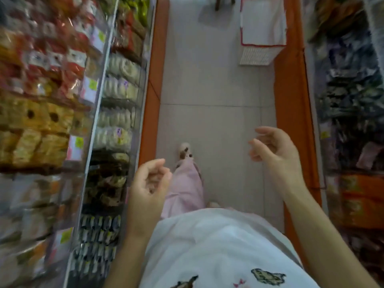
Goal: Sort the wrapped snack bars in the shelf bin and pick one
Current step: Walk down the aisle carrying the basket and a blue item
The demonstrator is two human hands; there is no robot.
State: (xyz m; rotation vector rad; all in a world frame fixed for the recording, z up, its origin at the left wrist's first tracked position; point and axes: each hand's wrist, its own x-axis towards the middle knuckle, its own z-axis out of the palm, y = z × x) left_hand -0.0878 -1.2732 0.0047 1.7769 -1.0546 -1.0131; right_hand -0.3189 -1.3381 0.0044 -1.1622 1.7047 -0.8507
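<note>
The wrapped snack bars (29,144) lie stacked in the shelf bin (37,168) at my nine o'clock, blurred. I judge them light, crinkly, rather slippery and brittle, so I would pinch one at its middle. My left hand (148,183) and right hand (274,146) hang loosely curled, holding nothing.

1. The floor (207,80) is pale grey tile.
2. The shelf bases (291,90) are orange.
3. The basket (256,56) is white weave, and its liner (262,21) is white with a red edge.
4. The trousers (187,188) are pale pink.
5. The shoe (185,151) is cream with brown blotches.
6. The shirt (218,246) is white with small green, brown and pink motifs.
7. The upper packets (52,48) are red and white.
8. The lower packets (37,129) are golden yellow.
9. The striped packets (97,235) are black and white.
</note>
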